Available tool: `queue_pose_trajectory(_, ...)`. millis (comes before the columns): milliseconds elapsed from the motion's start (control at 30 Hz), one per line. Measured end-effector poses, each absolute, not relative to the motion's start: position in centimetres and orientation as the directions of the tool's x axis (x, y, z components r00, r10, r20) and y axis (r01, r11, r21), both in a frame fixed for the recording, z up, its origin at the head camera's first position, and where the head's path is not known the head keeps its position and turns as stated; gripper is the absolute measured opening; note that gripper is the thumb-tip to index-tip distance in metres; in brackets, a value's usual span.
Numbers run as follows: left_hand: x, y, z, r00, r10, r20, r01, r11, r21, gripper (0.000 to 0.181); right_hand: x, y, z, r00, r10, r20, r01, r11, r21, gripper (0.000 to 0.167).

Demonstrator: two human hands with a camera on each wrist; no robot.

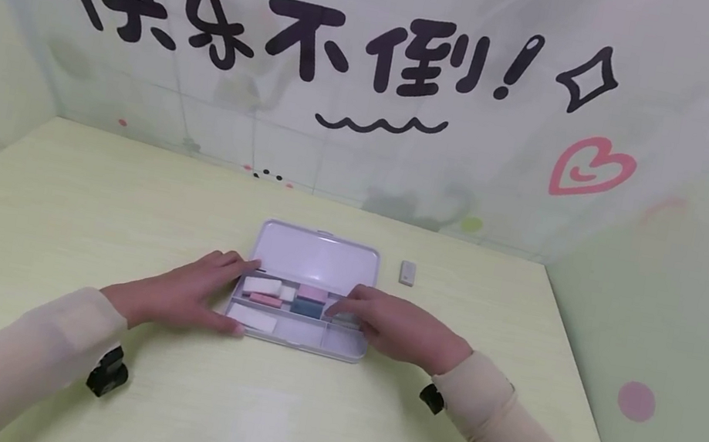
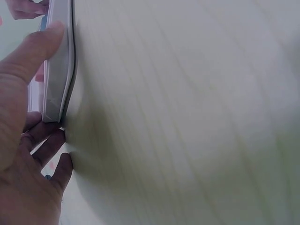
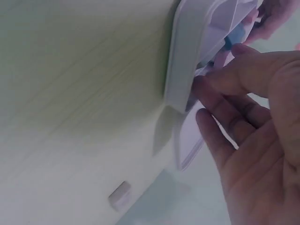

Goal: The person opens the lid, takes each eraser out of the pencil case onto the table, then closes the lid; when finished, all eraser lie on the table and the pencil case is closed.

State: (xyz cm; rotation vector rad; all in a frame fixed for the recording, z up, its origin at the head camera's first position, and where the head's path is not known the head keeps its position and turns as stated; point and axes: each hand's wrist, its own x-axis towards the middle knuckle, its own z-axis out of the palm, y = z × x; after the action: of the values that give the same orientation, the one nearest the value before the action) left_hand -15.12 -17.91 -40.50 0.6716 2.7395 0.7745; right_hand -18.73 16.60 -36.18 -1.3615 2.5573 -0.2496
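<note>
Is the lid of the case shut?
No, in the head view the lid lies swung back, leaving coloured blocks exposed inside the case.

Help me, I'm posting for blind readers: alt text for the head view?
A left hand touches the left side of an open lilac case of blocks while the right hand reaches into its right end; a small grey block lies outside on the pale table.

The head view is looking down from above; wrist views (much closer) are showing the same box (image 1: 297, 332) sideways.
</note>
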Motion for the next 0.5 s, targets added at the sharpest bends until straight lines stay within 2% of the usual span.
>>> queue_pose_trajectory(133,-15.2,-17.9,-40.5,-0.875,0.477,-0.087,0.362,0.762,0.537,0.108,-18.4,16.0,-36.0,-0.524,-0.835,-0.167,-0.807,0.549,-0.218,0.051)
queue_pose_trajectory(300,-15.1,-17.8,-40.4,-0.874,0.477,-0.093,0.355,0.757,0.548,0.107,-18.5,15.4,-35.9,-0.540,-0.815,-0.209,-0.794,0.576,-0.194,0.049)
queue_pose_trajectory(500,-15.0,-17.7,-40.2,-0.877,0.470,-0.102,0.344,0.760,0.552,0.107,-18.8,15.1,-36.3,-0.559,-0.810,-0.180,-0.794,0.585,-0.167,0.044)
